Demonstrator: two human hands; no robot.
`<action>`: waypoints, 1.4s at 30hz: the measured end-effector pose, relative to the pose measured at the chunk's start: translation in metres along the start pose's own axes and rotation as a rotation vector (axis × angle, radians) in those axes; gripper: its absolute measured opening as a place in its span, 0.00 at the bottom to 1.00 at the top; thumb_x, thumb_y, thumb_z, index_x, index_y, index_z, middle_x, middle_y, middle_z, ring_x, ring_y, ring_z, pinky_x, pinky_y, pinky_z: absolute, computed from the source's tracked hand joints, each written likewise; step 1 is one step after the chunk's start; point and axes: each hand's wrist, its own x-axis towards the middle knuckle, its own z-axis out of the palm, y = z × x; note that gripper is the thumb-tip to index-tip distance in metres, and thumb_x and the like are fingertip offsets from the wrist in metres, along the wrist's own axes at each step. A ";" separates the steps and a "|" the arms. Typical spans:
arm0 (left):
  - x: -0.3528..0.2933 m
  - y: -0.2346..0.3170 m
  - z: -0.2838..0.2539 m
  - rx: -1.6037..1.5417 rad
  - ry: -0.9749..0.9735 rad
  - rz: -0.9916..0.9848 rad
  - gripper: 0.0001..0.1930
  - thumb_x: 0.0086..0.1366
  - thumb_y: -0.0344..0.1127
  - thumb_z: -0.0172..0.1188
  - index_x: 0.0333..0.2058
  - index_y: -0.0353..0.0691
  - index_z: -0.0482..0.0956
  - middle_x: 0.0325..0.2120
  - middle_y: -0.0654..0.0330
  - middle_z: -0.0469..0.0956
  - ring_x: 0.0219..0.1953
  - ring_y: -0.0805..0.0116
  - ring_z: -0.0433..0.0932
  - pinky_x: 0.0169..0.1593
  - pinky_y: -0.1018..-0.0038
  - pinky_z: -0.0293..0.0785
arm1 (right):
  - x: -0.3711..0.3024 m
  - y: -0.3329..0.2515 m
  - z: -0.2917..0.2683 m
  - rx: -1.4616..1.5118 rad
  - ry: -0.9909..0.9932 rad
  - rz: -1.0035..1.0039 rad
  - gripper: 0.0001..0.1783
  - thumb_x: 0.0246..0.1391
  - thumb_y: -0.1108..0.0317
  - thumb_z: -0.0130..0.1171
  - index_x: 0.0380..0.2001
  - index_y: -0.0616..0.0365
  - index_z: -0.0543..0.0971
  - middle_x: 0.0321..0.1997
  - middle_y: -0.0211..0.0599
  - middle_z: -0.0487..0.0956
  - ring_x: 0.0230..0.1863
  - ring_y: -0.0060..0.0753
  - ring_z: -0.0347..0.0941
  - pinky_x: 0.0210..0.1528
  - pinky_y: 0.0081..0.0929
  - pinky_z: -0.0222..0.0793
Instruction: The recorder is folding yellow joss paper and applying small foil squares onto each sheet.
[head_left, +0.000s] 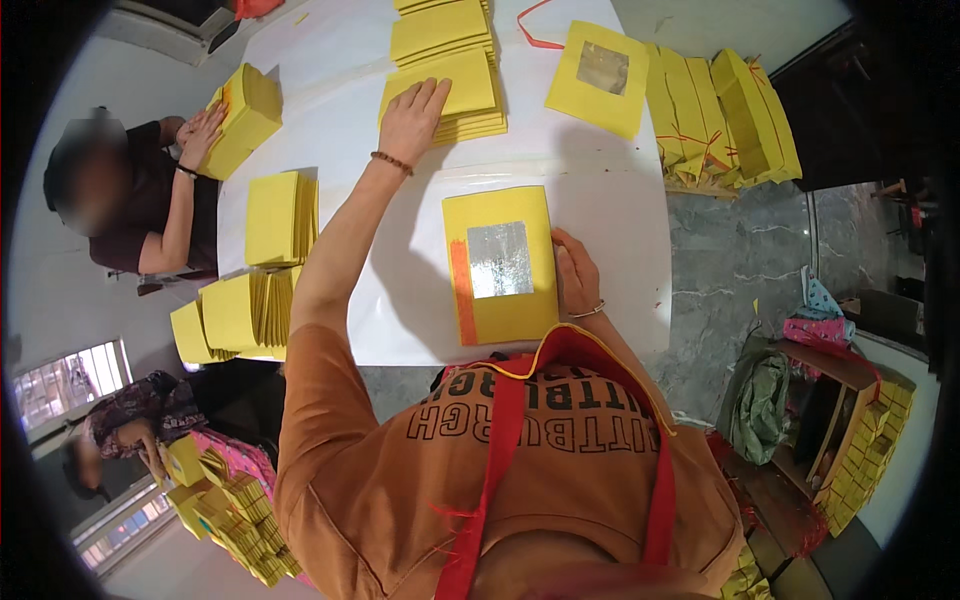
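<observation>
My left hand (413, 117) lies with outstretched fingers on the top of a stack of folded yellow papers (466, 88) at the far middle of the table. In front of me sits a yellow paper packet (500, 320) with a silver foil square on its face and an orange stripe down its left side. My right hand (577, 274) rests against the packet's right edge, its fingers extended along the side. At the far right of the table lies another yellow packet (565, 88) with a foil square and a red cord near it.
Yellow paper stacks (275, 220) stand along the left table edge (330, 355). Across there, a co-worker's hands (203, 135) press a yellow bundle (250, 115). Tied yellow bundles (690, 110) sit beside the table's right side. Another person (135, 430) handles yellow bundles at lower left.
</observation>
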 end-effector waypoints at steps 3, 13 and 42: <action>0.000 -0.008 0.033 -0.045 -0.195 -0.022 0.24 0.55 0.30 0.52 0.53 0.47 0.66 0.46 0.59 0.71 0.46 0.61 0.71 0.46 0.67 0.69 | -0.003 0.002 0.001 -0.015 0.013 0.034 0.17 0.57 0.68 0.43 0.49 0.60 0.71 0.48 0.42 0.74 0.48 0.40 0.70 0.51 0.30 0.63; -0.010 -0.004 0.051 -0.173 -0.361 -0.028 0.26 0.59 0.48 0.49 0.56 0.49 0.62 0.55 0.56 0.62 0.58 0.58 0.58 0.57 0.57 0.55 | 0.001 -0.017 -0.003 -0.183 0.001 -0.030 0.16 0.54 0.71 0.46 0.46 0.61 0.72 0.49 0.44 0.73 0.50 0.43 0.68 0.53 0.32 0.62; -0.017 0.012 -0.008 -0.181 -0.219 -0.027 0.21 0.63 0.50 0.46 0.54 0.57 0.65 0.54 0.55 0.65 0.54 0.56 0.64 0.54 0.53 0.59 | -0.005 -0.033 -0.011 -0.411 -0.148 -0.340 0.21 0.44 0.65 0.62 0.45 0.53 0.75 0.53 0.40 0.68 0.57 0.41 0.62 0.56 0.37 0.57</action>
